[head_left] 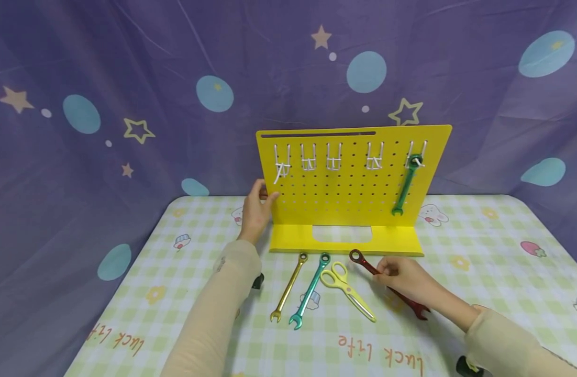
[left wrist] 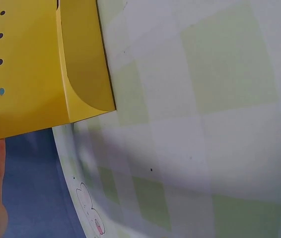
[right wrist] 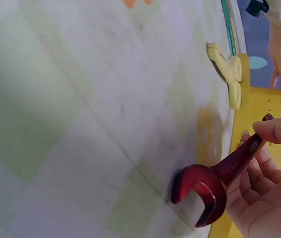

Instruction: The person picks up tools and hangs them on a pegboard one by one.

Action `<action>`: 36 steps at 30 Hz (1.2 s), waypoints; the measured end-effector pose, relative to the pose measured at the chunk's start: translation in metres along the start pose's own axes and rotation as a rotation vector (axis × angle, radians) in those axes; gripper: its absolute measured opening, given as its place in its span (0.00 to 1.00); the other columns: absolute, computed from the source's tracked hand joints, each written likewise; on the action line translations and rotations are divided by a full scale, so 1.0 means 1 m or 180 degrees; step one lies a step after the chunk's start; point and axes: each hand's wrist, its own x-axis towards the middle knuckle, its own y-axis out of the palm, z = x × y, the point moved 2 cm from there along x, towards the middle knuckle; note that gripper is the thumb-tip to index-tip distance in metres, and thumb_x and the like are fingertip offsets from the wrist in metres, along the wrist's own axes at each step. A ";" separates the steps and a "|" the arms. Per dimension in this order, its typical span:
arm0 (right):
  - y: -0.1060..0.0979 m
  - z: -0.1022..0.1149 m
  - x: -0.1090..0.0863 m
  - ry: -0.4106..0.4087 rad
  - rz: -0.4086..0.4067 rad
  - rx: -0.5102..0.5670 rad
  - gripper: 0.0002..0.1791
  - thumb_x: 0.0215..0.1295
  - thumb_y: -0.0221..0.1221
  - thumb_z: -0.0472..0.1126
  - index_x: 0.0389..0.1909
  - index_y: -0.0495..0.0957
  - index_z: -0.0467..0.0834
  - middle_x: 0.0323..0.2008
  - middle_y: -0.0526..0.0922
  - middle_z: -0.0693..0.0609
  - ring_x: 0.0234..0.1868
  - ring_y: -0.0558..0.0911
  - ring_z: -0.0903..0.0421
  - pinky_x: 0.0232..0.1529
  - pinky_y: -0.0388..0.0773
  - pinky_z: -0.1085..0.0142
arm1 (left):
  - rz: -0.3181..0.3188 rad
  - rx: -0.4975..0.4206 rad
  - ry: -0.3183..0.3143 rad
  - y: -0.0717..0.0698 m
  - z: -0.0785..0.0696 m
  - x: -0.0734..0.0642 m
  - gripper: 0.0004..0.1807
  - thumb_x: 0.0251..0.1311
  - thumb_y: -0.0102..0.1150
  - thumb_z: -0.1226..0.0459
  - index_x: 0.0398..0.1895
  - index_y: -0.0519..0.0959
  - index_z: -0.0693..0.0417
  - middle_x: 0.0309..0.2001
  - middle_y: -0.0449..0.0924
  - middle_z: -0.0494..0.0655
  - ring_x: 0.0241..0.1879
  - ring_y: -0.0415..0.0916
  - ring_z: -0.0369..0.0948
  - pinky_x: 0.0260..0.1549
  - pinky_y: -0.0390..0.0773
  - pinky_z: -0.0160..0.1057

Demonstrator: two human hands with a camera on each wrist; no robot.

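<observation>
In the head view we see a yellow pegboard [head_left: 340, 195] standing at the back of the counter [head_left: 189, 293], before a purple curtain [head_left: 142, 63]. The left hand [head_left: 255, 214] holds the board's left edge, thumb towards the front. The right hand [head_left: 408, 276] pinches a red wrench [head_left: 406, 299] partway along its shank; the ring end points towards the board's base and the open end towards the lower right. To the left of it we find yellow scissors [head_left: 347, 289], then a teal wrench [head_left: 310, 290], then a gold wrench [head_left: 289, 287], all lying in front of the base. A green wrench [head_left: 404, 188] hangs by its ring from the rightmost of five white hooks [head_left: 334, 163].

In the left wrist view we look along the board's side and its flat base on the checked cloth [left wrist: 230, 74]. Only part of the left hand shows at the frame's edge, a finger meeting the yellow edge, so its grip seems light, though we cannot be sure.

In the right wrist view we see the right hand's grip narrow around the red shank, thumb against fingers, the open end nearest the camera.
</observation>
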 end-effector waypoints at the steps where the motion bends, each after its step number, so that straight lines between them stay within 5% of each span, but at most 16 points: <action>1: -0.001 0.000 0.000 -0.0016 -0.0014 0.0017 0.07 0.63 0.66 0.39 0.34 0.78 0.40 0.24 0.78 0.53 0.24 0.73 0.57 0.24 0.70 0.69 | 0.0001 0.0003 -0.0001 0.000 0.000 0.000 0.16 0.67 0.60 0.57 0.54 0.72 0.49 0.44 0.80 0.52 0.45 0.75 0.48 0.47 0.76 0.45; 36: -0.057 0.051 0.021 -0.0086 -0.0628 0.0149 0.14 0.68 0.63 0.47 0.40 0.78 0.39 0.33 0.84 0.48 0.32 0.80 0.53 0.30 0.72 0.63 | 0.0006 0.0013 -0.0020 0.002 0.000 0.000 0.16 0.67 0.59 0.57 0.54 0.71 0.50 0.46 0.79 0.54 0.47 0.74 0.48 0.47 0.76 0.45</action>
